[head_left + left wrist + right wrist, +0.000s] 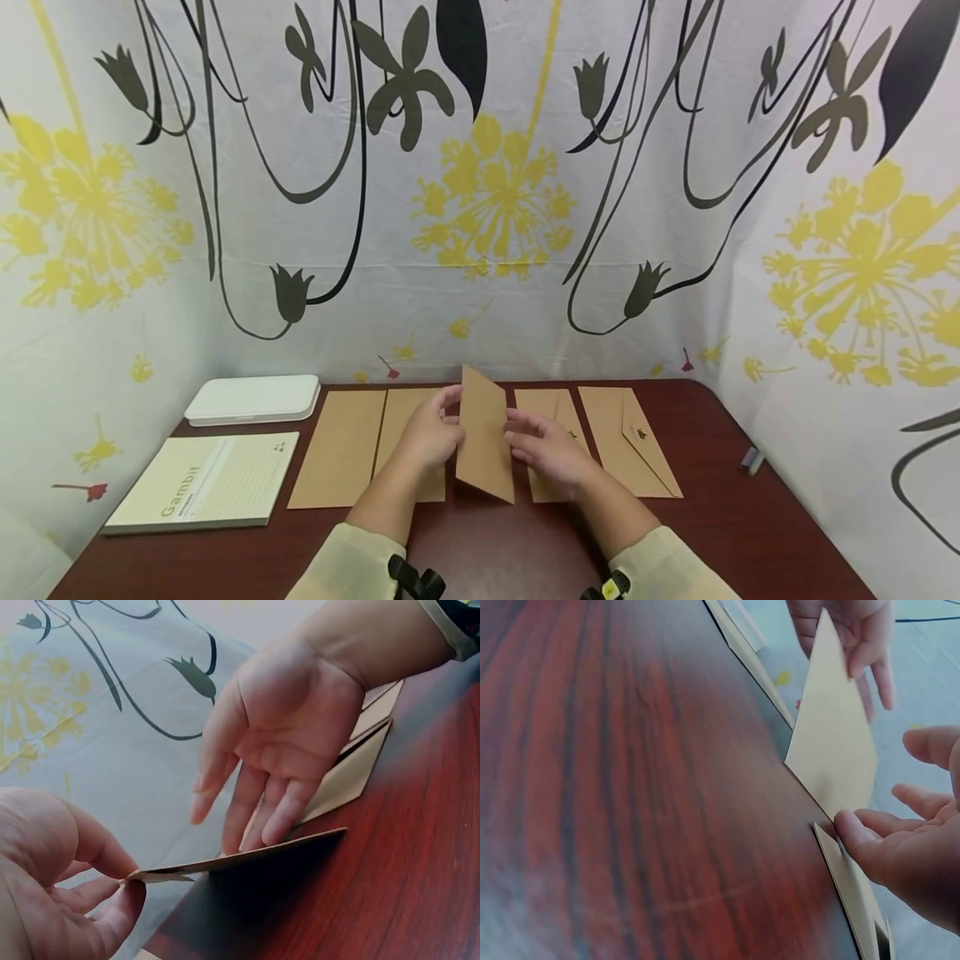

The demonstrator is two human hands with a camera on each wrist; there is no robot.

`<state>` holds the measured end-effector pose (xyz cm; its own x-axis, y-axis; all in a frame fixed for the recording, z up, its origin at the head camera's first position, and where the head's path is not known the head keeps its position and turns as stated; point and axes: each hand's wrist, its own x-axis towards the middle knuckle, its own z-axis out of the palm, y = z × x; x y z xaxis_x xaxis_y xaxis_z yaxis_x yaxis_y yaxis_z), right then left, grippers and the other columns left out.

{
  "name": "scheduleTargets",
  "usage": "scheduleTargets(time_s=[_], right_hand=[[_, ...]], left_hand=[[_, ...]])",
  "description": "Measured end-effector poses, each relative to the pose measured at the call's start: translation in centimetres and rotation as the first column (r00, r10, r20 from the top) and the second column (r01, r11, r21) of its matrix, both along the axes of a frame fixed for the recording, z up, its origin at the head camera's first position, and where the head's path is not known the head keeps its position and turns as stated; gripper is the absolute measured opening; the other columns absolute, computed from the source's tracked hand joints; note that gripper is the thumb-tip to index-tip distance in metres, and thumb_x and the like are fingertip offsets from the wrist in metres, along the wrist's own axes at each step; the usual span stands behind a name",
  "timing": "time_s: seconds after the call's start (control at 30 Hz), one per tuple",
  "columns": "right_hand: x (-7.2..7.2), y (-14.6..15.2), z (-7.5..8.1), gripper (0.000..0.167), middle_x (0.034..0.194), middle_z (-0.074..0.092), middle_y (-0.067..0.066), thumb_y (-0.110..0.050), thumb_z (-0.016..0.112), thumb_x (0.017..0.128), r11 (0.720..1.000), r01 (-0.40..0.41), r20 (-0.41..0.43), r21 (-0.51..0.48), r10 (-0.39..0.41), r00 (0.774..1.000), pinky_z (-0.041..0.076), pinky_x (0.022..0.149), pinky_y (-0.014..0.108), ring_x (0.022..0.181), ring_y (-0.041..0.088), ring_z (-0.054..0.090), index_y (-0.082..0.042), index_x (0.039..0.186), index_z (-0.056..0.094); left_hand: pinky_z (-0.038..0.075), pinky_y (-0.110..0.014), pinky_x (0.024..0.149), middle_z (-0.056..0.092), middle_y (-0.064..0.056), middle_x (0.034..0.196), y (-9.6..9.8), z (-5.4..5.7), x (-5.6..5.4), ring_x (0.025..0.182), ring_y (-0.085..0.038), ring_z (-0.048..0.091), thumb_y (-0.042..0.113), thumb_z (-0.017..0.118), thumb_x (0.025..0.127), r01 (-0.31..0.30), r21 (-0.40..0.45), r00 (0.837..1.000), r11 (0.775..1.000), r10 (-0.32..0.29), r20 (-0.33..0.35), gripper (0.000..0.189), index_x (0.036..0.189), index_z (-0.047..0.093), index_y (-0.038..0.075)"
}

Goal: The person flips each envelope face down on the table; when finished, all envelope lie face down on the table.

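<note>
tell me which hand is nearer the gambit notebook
Left. The left hand is to the right of the gambit notebook, holding one side of the raised brown envelope; the right hand is farther right, on the envelope's other side.

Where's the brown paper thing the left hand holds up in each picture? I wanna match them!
Head view: the brown paper stands upright, below the middle.
Left wrist view: the brown paper is low, near the middle, seen almost edge-on.
Right wrist view: the brown paper is toward the upper right, broad side showing.
Shared landmark: the left hand gripping it.
</note>
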<state>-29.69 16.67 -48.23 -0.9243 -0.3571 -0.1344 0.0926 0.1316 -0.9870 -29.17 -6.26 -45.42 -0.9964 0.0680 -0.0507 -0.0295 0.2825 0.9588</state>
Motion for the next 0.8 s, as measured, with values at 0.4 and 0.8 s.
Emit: scheduleTargets(time_s=[0.4,0.8], right_hand=[[-0.3,0.4,-0.1,0.057,0.168,0.038,0.031,-0.011,0.052,0.111,0.998,0.003,0.026,-0.055,-0.002,1.0,0.039,0.127,0.053,0.16,0.044,0.035,0.003,0.164,0.035],[-0.6,0.3,-0.4,0.057,0.168,0.038,0.03,-0.009,0.053,0.11,0.995,0.045,0.038,-0.086,-0.042,0.998,0.041,0.126,0.051,0.159,0.042,0.037,0.001,0.164,0.037]], left_hand=[[0.054,-0.047,0.101,0.054,-0.02,0.161,-0.2,-0.9,0.0,0.147,-0.042,0.053,-0.002,0.06,0.089,-0.026,-0.129,0.998,0.991,0.032,0.048,0.072,0.159,0.049,0.01],[0.047,-0.024,0.055,0.047,-0.031,0.163,0.0,-1.6,0.0,0.067,-0.015,0.057,0.005,0.065,0.088,0.064,-0.182,0.997,0.981,-0.055,0.053,0.066,0.153,0.055,0.007]])
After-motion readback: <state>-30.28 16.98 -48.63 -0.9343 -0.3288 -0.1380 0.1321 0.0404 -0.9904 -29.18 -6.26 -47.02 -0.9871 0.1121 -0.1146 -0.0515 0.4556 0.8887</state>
